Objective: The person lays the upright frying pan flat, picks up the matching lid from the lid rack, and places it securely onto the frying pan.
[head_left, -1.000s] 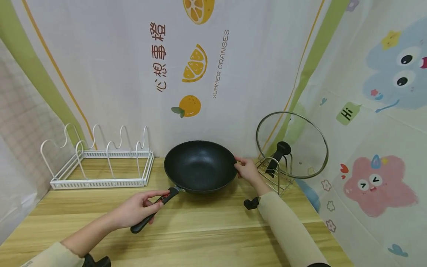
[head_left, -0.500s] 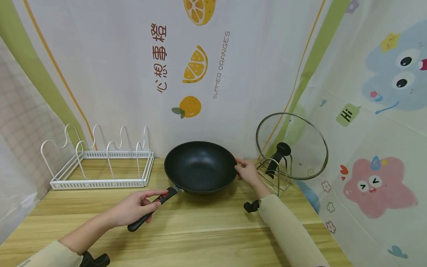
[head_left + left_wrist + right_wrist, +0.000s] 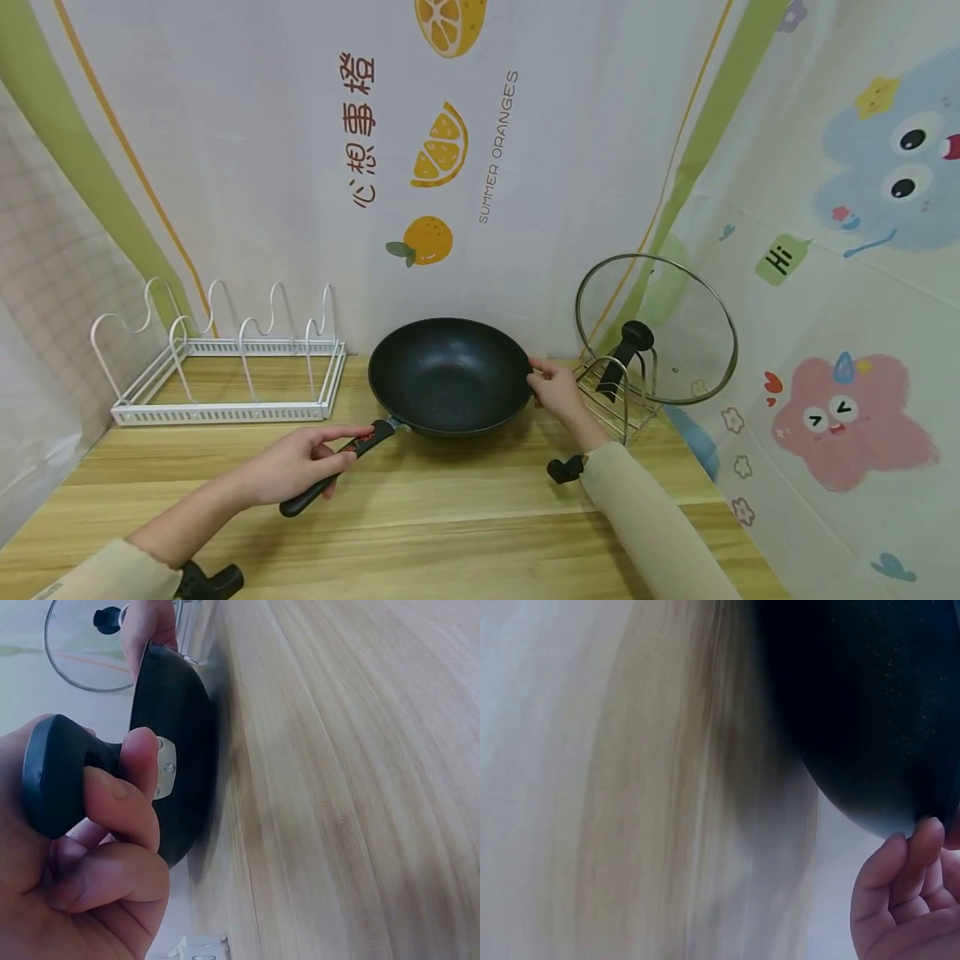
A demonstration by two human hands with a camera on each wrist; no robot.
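Note:
A black wok [image 3: 450, 379] stands on or just above the wooden table at the back, its hollow side facing up and its handle slanting toward the front left. My left hand [image 3: 288, 468] grips the black handle [image 3: 303, 500]; in the left wrist view its fingers [image 3: 120, 810] curl round the handle. Along the wok's right edge, my right hand [image 3: 557, 392] pinches the rim. The right wrist view shows those fingers [image 3: 922, 847] against the wok's dark outer side [image 3: 862, 712]. Whether the wok's base touches the table is hidden.
A white wire rack [image 3: 225, 412] sits at the back left of the table [image 3: 450, 533]. Behind my right forearm, a small wire stand [image 3: 600, 408] holds a glass lid [image 3: 731, 367] upright, with its black knob [image 3: 637, 336] facing me. Printed cloths hang behind and at the right.
The handle's end has swung slightly left and away from me, and my left hand has moved with it. The wok's bowl and my right hand are almost where they were.

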